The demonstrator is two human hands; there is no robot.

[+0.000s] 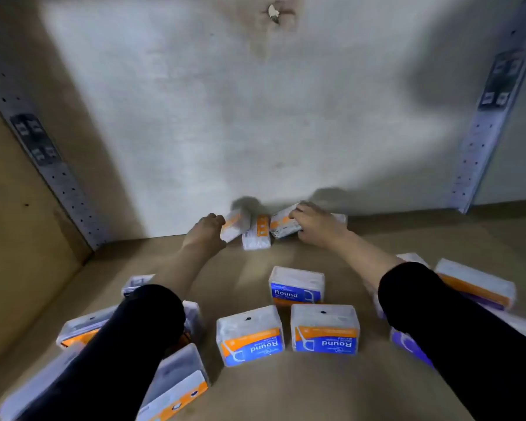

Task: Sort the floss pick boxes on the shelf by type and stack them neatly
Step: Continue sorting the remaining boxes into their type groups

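Observation:
Both arms reach to the back of the shelf. My left hand (207, 228) grips a tilted white and orange floss pick box (236, 223) at its left end. My right hand (315, 223) lies over another tilted white and orange box (281, 223), fingers curled on its top. A third such box (257, 233) stands between them on the shelf. Nearer to me, three blue and orange "Round" boxes (296, 285) (249, 335) (325, 329) sit in the middle of the shelf board.
Several more boxes lie at the left under my sleeve (84, 328) (176, 381) and at the right (475, 282) (407, 343). The white back wall (240, 117) stands just behind my hands. Perforated metal uprights (58, 177) (480, 132) frame the bay. The shelf board (286, 390) is brown.

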